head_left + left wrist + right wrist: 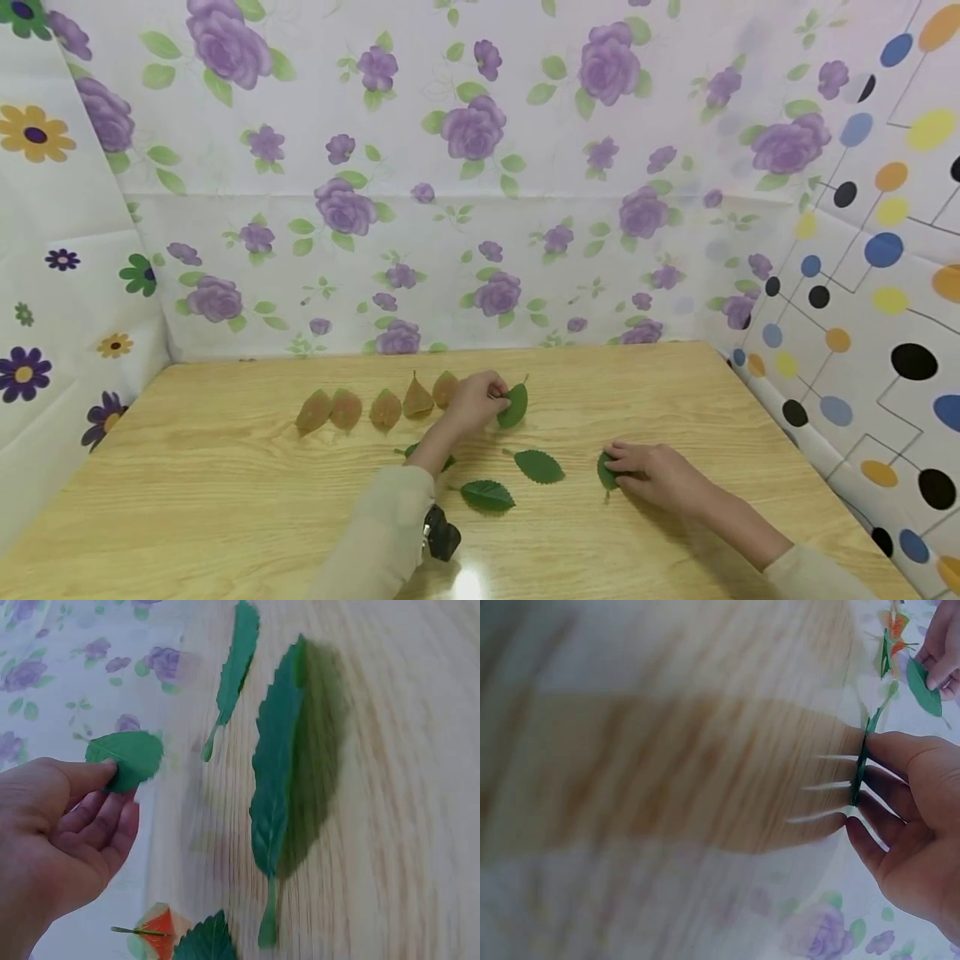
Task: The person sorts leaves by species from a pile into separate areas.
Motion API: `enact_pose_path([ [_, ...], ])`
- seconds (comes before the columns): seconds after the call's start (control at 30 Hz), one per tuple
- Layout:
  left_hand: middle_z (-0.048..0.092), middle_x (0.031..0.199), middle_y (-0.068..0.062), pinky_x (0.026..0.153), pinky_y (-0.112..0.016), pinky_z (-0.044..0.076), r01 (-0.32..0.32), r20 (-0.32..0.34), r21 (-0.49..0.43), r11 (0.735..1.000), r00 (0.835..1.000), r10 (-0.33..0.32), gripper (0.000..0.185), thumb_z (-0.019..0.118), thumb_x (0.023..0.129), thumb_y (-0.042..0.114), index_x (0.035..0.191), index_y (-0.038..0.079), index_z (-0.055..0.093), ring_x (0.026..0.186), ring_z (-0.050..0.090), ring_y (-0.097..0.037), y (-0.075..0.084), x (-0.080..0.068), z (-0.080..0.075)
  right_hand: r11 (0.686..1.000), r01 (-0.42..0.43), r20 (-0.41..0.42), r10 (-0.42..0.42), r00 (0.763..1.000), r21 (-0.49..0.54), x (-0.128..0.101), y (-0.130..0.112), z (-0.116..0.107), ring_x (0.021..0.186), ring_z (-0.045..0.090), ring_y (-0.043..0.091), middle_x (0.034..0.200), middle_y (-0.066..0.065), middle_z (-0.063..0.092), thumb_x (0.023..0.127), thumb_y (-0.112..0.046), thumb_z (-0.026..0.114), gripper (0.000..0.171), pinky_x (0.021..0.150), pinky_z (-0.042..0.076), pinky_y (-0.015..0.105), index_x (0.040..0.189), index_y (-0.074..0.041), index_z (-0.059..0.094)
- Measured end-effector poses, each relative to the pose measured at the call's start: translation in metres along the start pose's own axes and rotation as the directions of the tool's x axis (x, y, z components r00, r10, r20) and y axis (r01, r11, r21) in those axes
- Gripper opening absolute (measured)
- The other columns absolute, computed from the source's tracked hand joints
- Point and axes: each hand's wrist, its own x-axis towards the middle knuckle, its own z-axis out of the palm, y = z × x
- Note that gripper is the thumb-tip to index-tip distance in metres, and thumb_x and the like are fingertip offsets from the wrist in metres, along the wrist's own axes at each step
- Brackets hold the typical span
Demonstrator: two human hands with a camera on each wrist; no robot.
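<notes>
My left hand pinches a green leaf between thumb and fingers, at the right end of a row of reddish-brown leaves. In the left wrist view the held leaf appears raised, thumb across its face. Farther right, my right hand rests its spread fingertips on another green leaf lying on the table; the right wrist view shows this leaf edge-on under the fingertips. Between the hands lie a green leaf and a toothed one. A third leaf is partly hidden by my left forearm.
The wood-grain table reaches back to a floral cloth. Patterned sheets hang at the left and right sides. A black device is strapped at my left wrist.
</notes>
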Motion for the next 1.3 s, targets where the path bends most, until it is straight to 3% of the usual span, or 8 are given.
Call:
enact_pose_path([
  [0.17, 0.06, 0.088, -0.008, 0.068, -0.029, 0.054, 0.084, -0.028, -0.095, 0.992, 0.996, -0.087, 0.008, 0.067, 0.091, 0.003, 0.095, -0.001, 0.061, 0.082, 0.059, -0.02, 0.0, 0.003, 0.003, 1.0, 0.003, -0.002, -0.003, 1.0, 0.001, 0.001, -0.001, 0.001, 0.116, 0.054, 0.041, 0.127, 0.024, 0.058, 0.088, -0.004, 0.069, 0.028, 0.087, 0.052, 0.044, 0.114, 0.004, 0.068],
  [0.47, 0.058, 0.088, -0.009, 0.069, -0.029, 0.053, 0.149, -0.048, -0.17, 0.974, 0.986, -0.159, 0.006, 0.065, 0.091, -0.001, 0.095, -0.003, 0.061, 0.082, 0.057, -0.02, -0.01, 0.015, 0.02, 1.0, 0.027, -0.027, -0.027, 0.999, -0.002, 0.001, -0.004, 0.001, 0.115, 0.055, 0.042, 0.124, 0.026, 0.058, 0.086, 0.0, 0.07, 0.028, 0.086, 0.051, 0.045, 0.113, 0.006, 0.068],
  [0.6, 0.059, 0.087, -0.01, 0.071, -0.031, 0.052, 0.143, -0.068, -0.112, 0.983, 0.986, -0.151, 0.007, 0.066, 0.089, -0.002, 0.094, -0.004, 0.061, 0.083, 0.057, -0.022, -0.011, 0.019, 0.025, 1.0, 0.026, -0.025, -0.026, 0.999, -0.014, 0.001, -0.003, 0.001, 0.115, 0.055, 0.042, 0.125, 0.025, 0.058, 0.086, -0.002, 0.07, 0.028, 0.087, 0.051, 0.046, 0.113, 0.005, 0.069],
  [0.77, 0.058, 0.083, -0.008, 0.07, -0.032, 0.05, 0.092, -0.085, 0.019, 0.996, 0.992, -0.09, 0.008, 0.067, 0.088, -0.003, 0.086, -0.002, 0.059, 0.08, 0.056, -0.021, -0.009, 0.021, 0.031, 0.999, 0.027, -0.024, -0.027, 0.999, -0.033, 0.0, -0.002, 0.002, 0.116, 0.055, 0.04, 0.126, 0.023, 0.059, 0.087, -0.004, 0.07, 0.028, 0.088, 0.05, 0.048, 0.113, 0.004, 0.069],
  [0.87, 0.057, 0.08, -0.008, 0.068, -0.031, 0.049, 0.074, -0.095, 0.025, 0.997, 0.993, -0.071, 0.008, 0.066, 0.088, -0.004, 0.084, -0.002, 0.059, 0.078, 0.055, -0.021, -0.008, 0.023, 0.035, 0.999, 0.022, -0.029, -0.023, 0.999, -0.036, -0.001, -0.004, 0.001, 0.115, 0.056, 0.04, 0.126, 0.023, 0.059, 0.087, -0.004, 0.071, 0.027, 0.089, 0.05, 0.048, 0.113, 0.005, 0.069],
  [1.07, 0.056, 0.08, -0.008, 0.068, -0.033, 0.05, 0.125, -0.117, 0.03, 0.992, 0.986, -0.12, 0.008, 0.063, 0.09, -0.002, 0.085, -0.001, 0.057, 0.078, 0.055, -0.022, -0.006, 0.026, 0.041, 0.999, 0.018, -0.03, -0.02, 0.999, -0.047, -0.002, -0.007, 0.001, 0.113, 0.057, 0.042, 0.126, 0.025, 0.058, 0.086, -0.005, 0.071, 0.028, 0.089, 0.049, 0.049, 0.112, 0.006, 0.068],
  [1.3, 0.059, 0.089, -0.012, 0.074, -0.036, 0.051, 0.158, -0.084, 0.018, 0.987, 0.984, -0.156, 0.009, 0.064, 0.091, 0.001, 0.091, -0.003, 0.056, 0.089, 0.059, -0.027, -0.006, 0.029, 0.042, 0.993, -0.006, -0.044, 0.0, 0.999, -0.119, -0.003, -0.01, 0.002, 0.106, 0.06, 0.039, 0.121, 0.021, 0.062, 0.083, -0.007, 0.075, 0.024, 0.083, 0.053, 0.046, 0.105, 0.001, 0.072],
])
